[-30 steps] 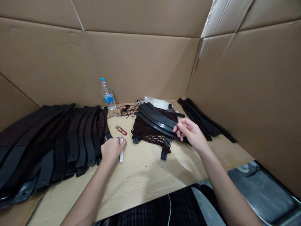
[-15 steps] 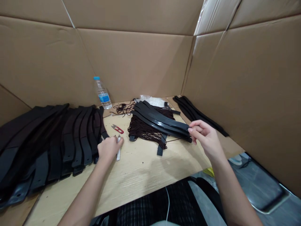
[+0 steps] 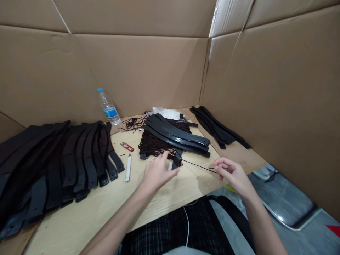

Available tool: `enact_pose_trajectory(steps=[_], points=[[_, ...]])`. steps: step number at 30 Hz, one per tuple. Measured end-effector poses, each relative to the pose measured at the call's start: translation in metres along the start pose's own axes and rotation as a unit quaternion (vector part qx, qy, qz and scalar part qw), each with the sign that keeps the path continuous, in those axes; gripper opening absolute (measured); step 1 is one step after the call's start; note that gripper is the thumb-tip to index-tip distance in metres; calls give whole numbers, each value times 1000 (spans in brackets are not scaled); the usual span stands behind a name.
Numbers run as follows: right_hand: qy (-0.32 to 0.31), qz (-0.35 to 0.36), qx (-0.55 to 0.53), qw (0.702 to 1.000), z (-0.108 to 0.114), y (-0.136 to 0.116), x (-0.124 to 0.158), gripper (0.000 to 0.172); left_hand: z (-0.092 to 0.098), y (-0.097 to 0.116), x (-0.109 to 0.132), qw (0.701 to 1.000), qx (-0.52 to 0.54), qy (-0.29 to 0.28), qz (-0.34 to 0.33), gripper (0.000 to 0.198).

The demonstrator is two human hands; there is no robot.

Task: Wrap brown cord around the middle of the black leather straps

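From where I watch, the work in hand looks like drawing one strand out of the heap. My right hand [image 3: 231,173] is curled, thumb and forefinger pinched on the end of a single cord [image 3: 199,166], the other fingers loosely bent beneath. That thin dark strand runs taut and low over the table [image 3: 164,198], from the pinch back to the near edge of the bundle of brown cords [image 3: 155,146]. My left hand [image 3: 158,171] is open, fingers spread and thumb out, with nothing in its grasp. Its fingertips sit at the fringe of the bundle, though I cannot tell whether they press on it. A stack of black straps [image 3: 176,136] lies across the top of the bundle and weighs it down. Well to the left, a white marker [image 3: 128,167] and red snips [image 3: 127,146] lie beside a long row of straps [image 3: 79,159]. A water bottle [image 3: 108,107] stands against the cardboard wall [image 3: 138,67]. As I judge it, the strand is partly out and not yet free. The next move calls for a steady, low pull with the right hand while the left bears down on the bundle, so that neighbouring cords do not drag or tangle.
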State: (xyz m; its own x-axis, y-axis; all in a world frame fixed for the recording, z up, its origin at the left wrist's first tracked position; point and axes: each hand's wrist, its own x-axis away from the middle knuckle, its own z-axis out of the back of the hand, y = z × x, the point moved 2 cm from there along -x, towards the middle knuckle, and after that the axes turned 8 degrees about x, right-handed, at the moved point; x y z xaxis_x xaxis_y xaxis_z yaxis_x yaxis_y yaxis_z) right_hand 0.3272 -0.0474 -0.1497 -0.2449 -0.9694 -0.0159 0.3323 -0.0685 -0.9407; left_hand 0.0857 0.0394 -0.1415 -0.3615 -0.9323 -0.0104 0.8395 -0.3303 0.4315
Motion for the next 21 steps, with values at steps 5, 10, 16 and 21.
enact_pose_trajectory(steps=[5, 10, 16, 21], points=[[27, 30, -84, 996, -6, -8, 0, 34, -22, 14, -12, 999, 4, -29, -41, 49], [-9, 64, -147, 987, -28, -21, -12, 32, -33, 20, -16, 999, 7, 4, -53, 49], [-97, 108, -147, 978, -57, -31, -37, 27, -37, 16, -26, 980, 172, 35, -97, 21], [-64, 103, 196, 973, -65, -11, -72, 31, -40, -5, -38, 966, 240, 62, -72, 21]])
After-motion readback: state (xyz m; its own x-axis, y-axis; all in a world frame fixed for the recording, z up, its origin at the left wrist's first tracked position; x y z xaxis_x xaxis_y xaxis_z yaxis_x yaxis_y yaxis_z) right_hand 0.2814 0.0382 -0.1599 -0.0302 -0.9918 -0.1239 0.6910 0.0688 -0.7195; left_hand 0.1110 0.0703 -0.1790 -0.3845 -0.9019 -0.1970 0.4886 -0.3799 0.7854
